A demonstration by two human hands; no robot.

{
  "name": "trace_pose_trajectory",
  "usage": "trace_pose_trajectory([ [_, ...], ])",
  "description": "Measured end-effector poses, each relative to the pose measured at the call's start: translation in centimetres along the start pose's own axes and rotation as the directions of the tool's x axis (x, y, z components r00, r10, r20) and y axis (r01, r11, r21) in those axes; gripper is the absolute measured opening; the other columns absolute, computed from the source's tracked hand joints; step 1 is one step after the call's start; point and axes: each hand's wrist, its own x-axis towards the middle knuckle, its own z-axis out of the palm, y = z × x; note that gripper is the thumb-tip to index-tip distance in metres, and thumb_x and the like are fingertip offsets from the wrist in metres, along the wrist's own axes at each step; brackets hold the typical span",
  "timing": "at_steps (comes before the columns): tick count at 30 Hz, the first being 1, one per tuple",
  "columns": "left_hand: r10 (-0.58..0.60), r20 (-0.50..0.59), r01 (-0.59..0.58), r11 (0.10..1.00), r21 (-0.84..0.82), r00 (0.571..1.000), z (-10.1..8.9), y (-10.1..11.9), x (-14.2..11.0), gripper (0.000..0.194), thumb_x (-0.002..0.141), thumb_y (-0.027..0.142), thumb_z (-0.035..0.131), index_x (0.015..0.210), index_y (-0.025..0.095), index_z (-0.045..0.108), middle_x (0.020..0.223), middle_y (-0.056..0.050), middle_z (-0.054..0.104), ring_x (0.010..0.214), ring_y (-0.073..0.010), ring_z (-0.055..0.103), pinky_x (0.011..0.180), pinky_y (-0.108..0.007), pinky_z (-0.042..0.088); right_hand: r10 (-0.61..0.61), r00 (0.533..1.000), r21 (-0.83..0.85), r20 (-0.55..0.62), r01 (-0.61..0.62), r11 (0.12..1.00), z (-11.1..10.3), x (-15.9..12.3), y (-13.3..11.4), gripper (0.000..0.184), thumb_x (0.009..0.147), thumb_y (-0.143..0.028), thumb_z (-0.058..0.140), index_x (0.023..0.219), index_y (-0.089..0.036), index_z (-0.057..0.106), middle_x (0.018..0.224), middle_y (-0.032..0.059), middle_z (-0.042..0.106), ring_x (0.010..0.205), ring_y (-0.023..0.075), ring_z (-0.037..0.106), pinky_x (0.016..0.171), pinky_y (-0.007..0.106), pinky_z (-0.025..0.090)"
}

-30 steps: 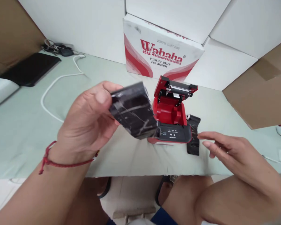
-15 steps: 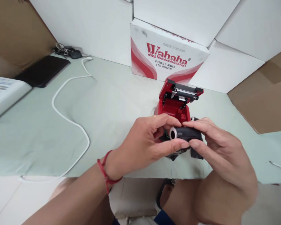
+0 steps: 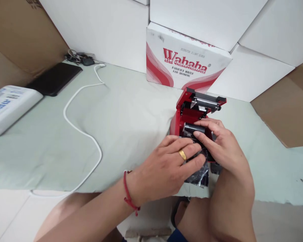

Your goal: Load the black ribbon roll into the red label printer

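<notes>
A small red printer (image 3: 175, 125) stands on the cloth-covered table with its lid (image 3: 204, 99) raised. Inside its front opening lies a black ribbon roll (image 3: 194, 128), which my right hand (image 3: 221, 143) grips at its right end between thumb and fingers. Loose shiny black film (image 3: 198, 176) hangs out in front of the printer toward the table edge. Over that film and the printer's front left side lies my left hand (image 3: 176, 161), its fingers apart and slightly bent, touching the film. The left thumb is hidden. A dark object (image 3: 215, 168) is partly covered below my right hand.
A white carton with red print (image 3: 187, 64) stands behind the printer. White boxes line the back, with brown cardboard (image 3: 285, 111) at the right. At the left are a white cable (image 3: 91, 136), a black tablet-like slab (image 3: 55, 79), keys (image 3: 79, 57) and a white device (image 3: 12, 107).
The ribbon roll has gone from in front of the printer into its opening, in my right hand. My left hand has let go of the roll and moved down over the loose film.
</notes>
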Motion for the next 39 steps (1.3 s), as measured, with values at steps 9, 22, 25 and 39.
trace_pose_trajectory([
  [9, -0.059, -0.122, 0.067, 0.996, 0.057, 0.991, 1.3, 1.2, -0.1, 0.024, 0.104, 0.006, 0.054, 0.116, 0.012, 0.074, 0.125, -0.003, 0.083, 0.109, -0.02, 0.068, 0.085, -0.038, 0.046, -0.045, 0.999, 0.032, 0.014, 0.044, 0.999, 0.1, 0.1, 0.2, 0.03, 0.102, -0.04, 0.065, 0.124, -0.028, 0.08, 0.137, 0.0078, 0.078, 0.145, 0.0274, 0.06, 0.124, 0.05, 0.044],
  [22, -0.252, -0.09, 0.252, 0.968, -0.003, 0.964, 1.9, 1.0, 0.7, 0.035, 0.107, 0.009, 0.047, 0.138, 0.01, 0.063, 0.135, -0.009, 0.079, 0.128, -0.0231, 0.072, 0.112, -0.045, 0.041, 0.136, 0.883, 0.266, -0.45, -0.013, 0.964, 0.2, 1.0, 3.3, 0.057, 0.105, -0.062, 0.058, 0.156, -0.035, 0.055, 0.159, 0.007, 0.062, 0.15, 0.0271, 0.056, 0.121, 0.056, 0.05],
  [25, -0.388, -0.104, 0.385, 0.921, -0.049, 0.916, 1.5, 0.4, 1.1, 0.035, 0.111, 0.014, 0.043, 0.14, 0.012, 0.062, 0.134, -0.01, 0.079, 0.127, -0.0232, 0.073, 0.112, -0.047, 0.043, 0.187, 0.937, 0.406, -0.296, -0.054, 0.912, 0.5, 1.0, 3.7, 0.061, 0.105, -0.064, 0.057, 0.161, -0.041, 0.047, 0.172, 0.0015, 0.049, 0.159, 0.0244, 0.047, 0.13, 0.055, 0.04],
  [39, -0.163, -0.111, 0.152, 0.983, -0.102, 0.98, 2.8, 1.4, 1.8, 0.027, 0.102, 0.007, 0.053, 0.122, 0.011, 0.071, 0.124, -0.01, 0.083, 0.123, -0.0242, 0.076, 0.114, -0.049, 0.05, 0.084, 0.984, 0.464, -0.157, -0.002, 0.886, 0.5, 0.9, 2.9, 0.068, 0.107, -0.064, 0.05, 0.168, -0.038, 0.036, 0.181, 0.0045, 0.032, 0.165, 0.0239, 0.035, 0.13, 0.052, 0.039],
])
